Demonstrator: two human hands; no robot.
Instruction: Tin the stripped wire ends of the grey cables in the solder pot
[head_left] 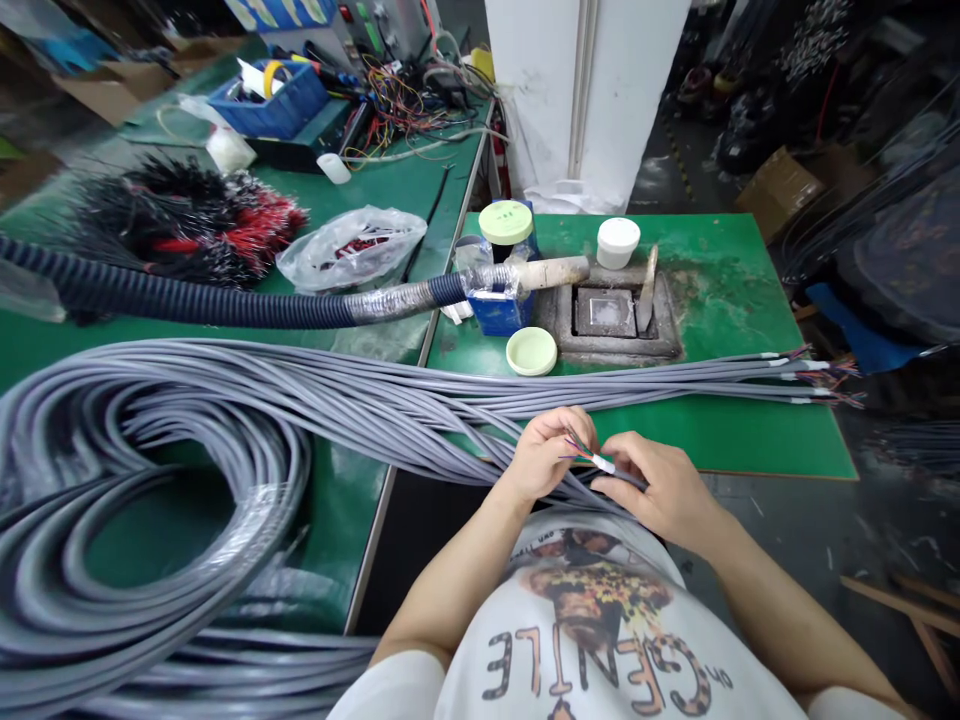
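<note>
My left hand (551, 450) is closed, its fingertips pinching the thin coloured wires (576, 444) that fan out of a grey cable's end. Around that cable (630, 478), just behind a white band (603, 463), the fingers of my right hand (656, 485) are wrapped. Both hands are close together in front of my shirt, at the near edge of the green bench. Behind them a bundle of grey cables (645, 385) lies across the bench, with stripped coloured wire ends (825, 372) at the right.
A large cable coil (262, 520) fills the left. A ribbed hose (300, 308) ends over a blue box (501, 312) beside a solder pot (606, 312) with a scraper (648, 290). A white jar (618, 243) and a pale green dish (531, 351) stand nearby.
</note>
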